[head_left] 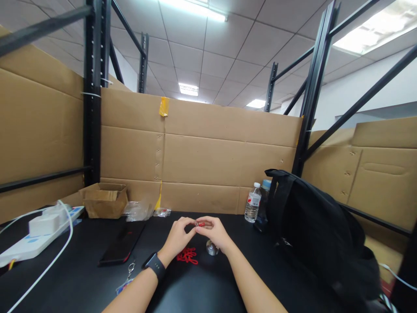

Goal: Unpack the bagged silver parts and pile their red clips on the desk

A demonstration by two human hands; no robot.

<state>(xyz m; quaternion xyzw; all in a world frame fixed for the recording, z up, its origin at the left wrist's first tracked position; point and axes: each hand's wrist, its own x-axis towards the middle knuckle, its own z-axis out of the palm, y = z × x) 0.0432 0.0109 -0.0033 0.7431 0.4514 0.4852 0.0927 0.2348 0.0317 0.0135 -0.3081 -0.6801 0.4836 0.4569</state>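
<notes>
Above the black tabletop (192,291), my left hand (179,237) and my right hand (215,232) meet at the fingertips. Both are closed in a pinch on a small piece of red cord (201,224), mostly covered by the fingers; its exact shape is too small to make out. Just below them, a tangle of red cord (188,255) lies on the table, partly behind my left wrist. A shiny, round silver metal piece (212,248) rests beside my right hand, partly hidden by it. A dark smartwatch (154,265) is on my left wrist.
To the left are a phone (122,243), a keyring with a charm (128,276), a white power strip (42,239) with cables, a cardboard box (104,201) and a plastic bag (138,211). A water bottle (253,203), a darker bottle (263,208) and a black backpack (319,234) stand right.
</notes>
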